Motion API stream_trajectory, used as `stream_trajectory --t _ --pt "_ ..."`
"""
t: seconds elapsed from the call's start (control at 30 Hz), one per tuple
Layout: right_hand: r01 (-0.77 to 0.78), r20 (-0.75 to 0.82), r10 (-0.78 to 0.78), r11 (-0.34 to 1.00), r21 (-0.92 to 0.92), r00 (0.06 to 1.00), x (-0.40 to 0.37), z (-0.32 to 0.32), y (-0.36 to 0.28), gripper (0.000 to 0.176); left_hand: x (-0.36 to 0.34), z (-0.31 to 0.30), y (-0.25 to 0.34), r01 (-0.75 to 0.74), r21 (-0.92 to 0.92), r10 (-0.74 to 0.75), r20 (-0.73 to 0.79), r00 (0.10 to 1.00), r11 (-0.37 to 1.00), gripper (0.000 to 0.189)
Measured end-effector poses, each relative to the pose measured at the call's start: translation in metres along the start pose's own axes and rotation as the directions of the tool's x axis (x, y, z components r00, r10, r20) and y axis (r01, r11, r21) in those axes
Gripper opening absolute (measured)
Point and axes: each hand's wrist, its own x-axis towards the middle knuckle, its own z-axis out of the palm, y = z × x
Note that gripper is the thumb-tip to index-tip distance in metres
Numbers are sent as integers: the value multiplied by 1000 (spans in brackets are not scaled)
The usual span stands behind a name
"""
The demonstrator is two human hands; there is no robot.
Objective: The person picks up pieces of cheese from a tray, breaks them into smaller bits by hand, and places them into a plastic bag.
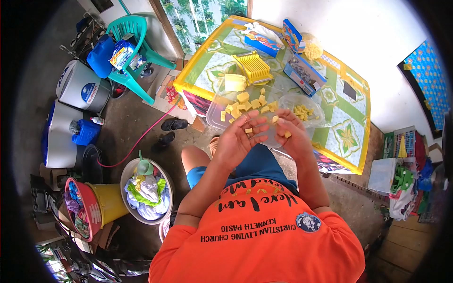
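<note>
My left hand (242,137) is palm up over the near edge of the table, fingers curled around a small yellow cube (248,131). Close beside it, my right hand (293,134) pinches another yellow cube (275,119) at its fingertips, and a further yellow piece (287,135) shows against its fingers. Just beyond both hands, a clear plastic tray (215,104) holds several larger yellow chunks (243,97) and a pale yellow block (235,82). To its right, a clear tub (317,104) contains many small yellow pieces (302,112).
A yellow slotted rack (253,67), a blue box (263,43) and an open box of small wrapped items (305,74) stand on the patterned tablecloth (347,137). Left on the floor are a laundry basin (167,207), a yellow bucket (107,202) and a green chair (134,28).
</note>
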Motion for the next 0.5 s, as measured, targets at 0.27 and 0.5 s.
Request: stream_trajectory --t 0.27,0.5 --pt "252 -242 -376 871 -421 895 35 -74 -20 19 -4 0 2 4 -120 10 111 994 993 48" --pt "225 -301 -344 902 -368 889 32 -88 -24 19 -3 0 0 9 -105 2 98 995 994 51"
